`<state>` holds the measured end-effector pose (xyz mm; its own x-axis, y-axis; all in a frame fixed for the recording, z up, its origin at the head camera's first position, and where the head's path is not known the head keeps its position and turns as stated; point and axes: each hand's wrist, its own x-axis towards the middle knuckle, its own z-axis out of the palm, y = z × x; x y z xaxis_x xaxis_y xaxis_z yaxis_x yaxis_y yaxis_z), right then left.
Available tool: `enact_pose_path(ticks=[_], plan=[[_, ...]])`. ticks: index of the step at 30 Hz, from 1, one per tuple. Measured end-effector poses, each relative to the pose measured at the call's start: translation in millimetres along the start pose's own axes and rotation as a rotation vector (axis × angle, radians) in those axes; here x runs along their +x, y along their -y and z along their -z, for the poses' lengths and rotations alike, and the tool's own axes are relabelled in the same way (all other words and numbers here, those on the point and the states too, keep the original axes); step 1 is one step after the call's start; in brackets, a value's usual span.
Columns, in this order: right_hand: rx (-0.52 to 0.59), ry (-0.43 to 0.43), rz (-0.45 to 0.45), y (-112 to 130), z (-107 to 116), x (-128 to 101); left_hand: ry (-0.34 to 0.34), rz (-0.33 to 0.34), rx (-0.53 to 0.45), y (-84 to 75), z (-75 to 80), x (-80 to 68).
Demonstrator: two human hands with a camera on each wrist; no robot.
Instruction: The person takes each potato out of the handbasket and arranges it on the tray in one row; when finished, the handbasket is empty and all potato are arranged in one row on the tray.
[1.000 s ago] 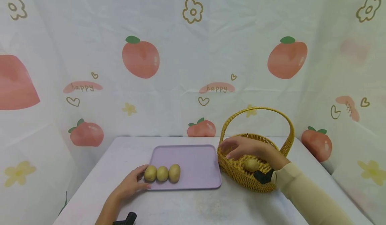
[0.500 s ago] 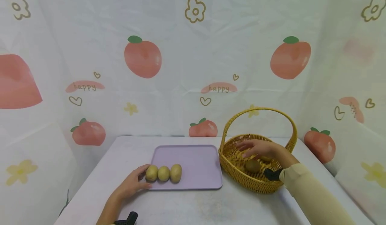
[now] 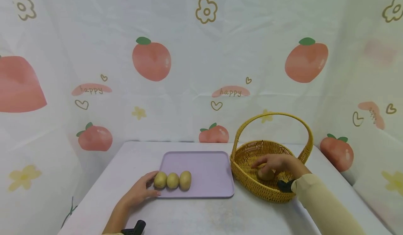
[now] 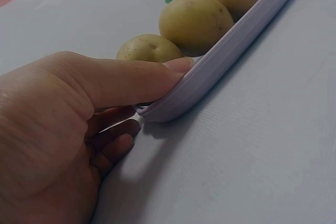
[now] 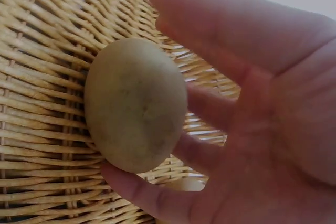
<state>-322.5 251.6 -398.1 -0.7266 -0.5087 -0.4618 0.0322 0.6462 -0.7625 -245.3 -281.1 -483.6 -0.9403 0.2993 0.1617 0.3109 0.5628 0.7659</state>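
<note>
My left hand (image 3: 138,189) grips the near left corner of a lilac tray (image 3: 211,175), its thumb (image 4: 142,80) lying along the rim and the other fingers at the outer side. Three potatoes (image 3: 172,181) stand in a row at the tray's left end. Inside a wicker basket (image 3: 248,185), my right hand (image 3: 278,163) reaches down around a potato (image 5: 135,106) with fingers spread and thumb apart from it. The potato sits on the woven bottom, its upper part overlapped by the hand in the head view. Behind the little finger shows part of another potato (image 5: 185,184).
The basket's tall arched handle (image 3: 274,113) rises over the right forearm. Basket and tray stand side by side on a white table (image 3: 195,214). A printed white curtain (image 3: 189,60) hangs behind the table and along its sides.
My right hand has moved right and down from the basket's left rim to the potato inside. The left hand stays at the tray corner. The head view has shifted slightly.
</note>
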Motion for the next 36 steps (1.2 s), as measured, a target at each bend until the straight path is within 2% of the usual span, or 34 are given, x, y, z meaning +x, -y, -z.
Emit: enact_pose_path(ticks=[8, 13, 19, 24, 27, 32, 36], plan=[[-0.034, -0.040, -0.080, 0, -6, 5, 0.004, 0.031, -0.002, 4.2, -1.3, 1.3], [-0.022, -0.049, -0.051, 1, -6, 5, 0.006, 0.011, 0.000, 5.7, -1.5, 1.9], [0.047, -0.090, 0.067, 8, -5, 1, 0.017, 0.007, -0.009, 6.7, -0.2, 2.0], [-0.017, -0.150, 0.160, 17, -4, -7, 0.018, 0.022, -0.008, 7.7, 0.1, 2.8], [-0.066, -0.155, 0.237, 19, -3, -11, 0.007, 0.033, 0.001, 6.6, -0.2, 3.2], [-0.044, -0.144, 0.351, 20, -8, -14, 0.002, 0.046, 0.009, 5.0, -0.4, 2.4], [-0.029, -0.150, 0.409, 26, -18, -16, 0.003, 0.051, 0.013, 5.9, -0.7, 2.3]])
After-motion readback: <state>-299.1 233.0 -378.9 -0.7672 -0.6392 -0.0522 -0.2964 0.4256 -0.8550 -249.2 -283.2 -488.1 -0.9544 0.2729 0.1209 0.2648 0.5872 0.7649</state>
